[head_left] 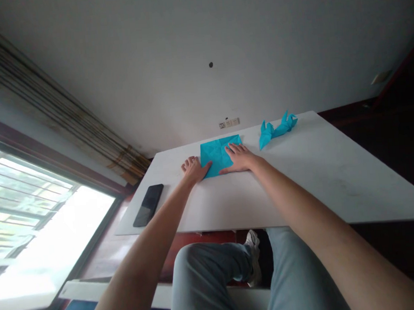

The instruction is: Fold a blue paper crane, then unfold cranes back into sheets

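Note:
A creased turquoise sheet of paper (216, 153) lies flat on the white table. At its left edge rests my left hand (194, 169), thumb on the sheet's lower left corner and the other fingers on the tabletop. My right hand (241, 158) lies across the right side of the paper with its fingers spread, pressing from above. Neither hand is closed around anything. To the right of the sheet sit two folded turquoise paper cranes (266, 134) (286, 125), close against each other.
A black phone (148, 205) lies near the left edge of the white table (318, 175). Behind the table is a wall with sockets (229, 123). A bright window (27, 219) and a curtain (55, 109) are on the left. My legs are below the table's front edge.

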Action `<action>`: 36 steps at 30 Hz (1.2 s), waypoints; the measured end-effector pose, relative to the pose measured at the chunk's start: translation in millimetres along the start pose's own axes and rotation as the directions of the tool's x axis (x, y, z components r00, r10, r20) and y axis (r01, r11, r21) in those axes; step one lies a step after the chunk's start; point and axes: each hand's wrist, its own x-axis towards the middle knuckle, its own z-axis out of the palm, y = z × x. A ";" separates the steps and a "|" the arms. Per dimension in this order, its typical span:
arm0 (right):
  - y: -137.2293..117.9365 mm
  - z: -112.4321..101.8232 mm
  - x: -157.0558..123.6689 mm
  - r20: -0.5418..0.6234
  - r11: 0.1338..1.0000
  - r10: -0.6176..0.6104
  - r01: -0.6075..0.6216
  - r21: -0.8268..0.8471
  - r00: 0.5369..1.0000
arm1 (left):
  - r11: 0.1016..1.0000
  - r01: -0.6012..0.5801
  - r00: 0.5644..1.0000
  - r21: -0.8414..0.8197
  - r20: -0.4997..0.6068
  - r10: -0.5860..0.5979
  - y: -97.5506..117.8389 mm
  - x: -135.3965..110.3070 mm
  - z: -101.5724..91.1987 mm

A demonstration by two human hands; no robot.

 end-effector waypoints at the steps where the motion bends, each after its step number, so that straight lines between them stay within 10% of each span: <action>1: 0.7 -0.1 0.2 -0.025 1.000 -0.008 0.008 0.005 1.000 | 0.999 0.040 0.999 -0.008 -0.006 -0.040 1.3 2.0 -3.3; 9: 15.1 -0.5 10.9 -0.413 0.953 0.038 0.091 0.289 0.910 | 0.964 0.178 0.984 -0.199 0.050 -0.171 -1.1 28.1 -20.6; 25: 29.1 14.6 23.6 -0.411 0.916 -0.009 0.172 0.362 0.912 | 0.923 0.384 0.896 -0.017 -0.235 -0.377 -134.2 22.3 -102.0; 32: 13.8 -5.3 5.6 -0.431 0.953 -0.132 0.235 0.193 0.893 | 0.992 -0.072 0.956 -0.100 -0.290 0.040 -45.7 28.0 -54.8; 36: 8.6 -29.5 -5.0 -0.688 0.971 -0.133 0.233 0.053 0.713 | 0.929 -0.351 0.890 -0.118 -0.351 0.292 30.4 15.3 -11.4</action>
